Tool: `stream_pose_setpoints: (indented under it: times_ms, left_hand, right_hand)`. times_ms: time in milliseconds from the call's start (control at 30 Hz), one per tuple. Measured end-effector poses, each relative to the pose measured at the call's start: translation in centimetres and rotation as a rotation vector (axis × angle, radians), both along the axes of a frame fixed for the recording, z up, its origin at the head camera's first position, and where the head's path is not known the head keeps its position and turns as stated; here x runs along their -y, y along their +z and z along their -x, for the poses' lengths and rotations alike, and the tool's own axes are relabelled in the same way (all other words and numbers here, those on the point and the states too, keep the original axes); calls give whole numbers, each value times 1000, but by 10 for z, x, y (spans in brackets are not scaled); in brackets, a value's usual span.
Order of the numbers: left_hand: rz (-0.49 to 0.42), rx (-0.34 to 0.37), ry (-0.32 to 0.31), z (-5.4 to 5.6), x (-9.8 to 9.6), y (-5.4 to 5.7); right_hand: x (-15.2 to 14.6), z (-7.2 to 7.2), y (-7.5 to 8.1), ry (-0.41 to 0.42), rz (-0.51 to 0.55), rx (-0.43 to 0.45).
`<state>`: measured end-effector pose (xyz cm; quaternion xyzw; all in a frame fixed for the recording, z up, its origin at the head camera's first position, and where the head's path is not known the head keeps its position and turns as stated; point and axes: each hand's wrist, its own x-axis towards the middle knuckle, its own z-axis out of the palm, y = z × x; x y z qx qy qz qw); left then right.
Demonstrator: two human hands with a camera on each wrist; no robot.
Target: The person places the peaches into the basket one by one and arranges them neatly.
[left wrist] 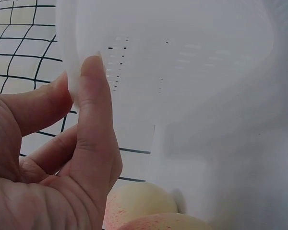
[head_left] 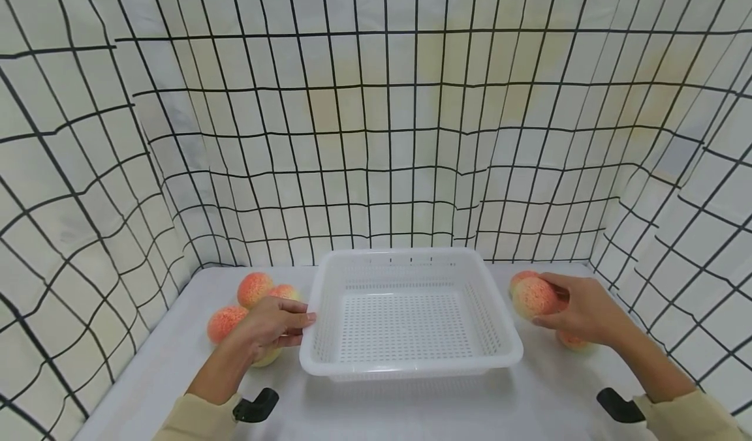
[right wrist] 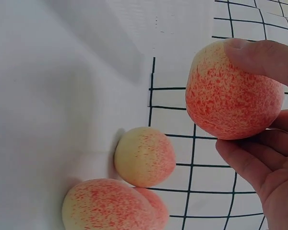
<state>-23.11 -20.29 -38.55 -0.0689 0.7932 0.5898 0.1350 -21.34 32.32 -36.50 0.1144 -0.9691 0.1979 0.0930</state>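
A white plastic basket [head_left: 405, 365] with a perforated bottom stands in the middle, and nothing lies in it. My left hand [head_left: 271, 323] pinches its left rim between thumb and fingers, as the left wrist view shows closely. To the right of the basket, my right hand [head_left: 590, 307] grips a red-and-yellow peach [head_left: 533, 297], lifted off the table in the right wrist view. Another peach [right wrist: 145, 156] sits below it there, with more peaches [right wrist: 105, 206] beside that one. Around my left hand lie several peaches [head_left: 226, 323], some partly covered by it.
A white table [head_left: 411, 411] carries everything. White walls with a black grid [head_left: 376, 134] rise behind and on both sides. Each cuff bears a black strap piece [head_left: 256, 406] near the front edge.
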Motion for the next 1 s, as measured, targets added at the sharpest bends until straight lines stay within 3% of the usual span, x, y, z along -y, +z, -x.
stream_pose_setpoints:
  times_ms: [1000]
  left_hand:
    - [-23, -6, -7, 0, 1, -1]
  right_hand:
    - [31, 10, 22, 112, 73, 29]
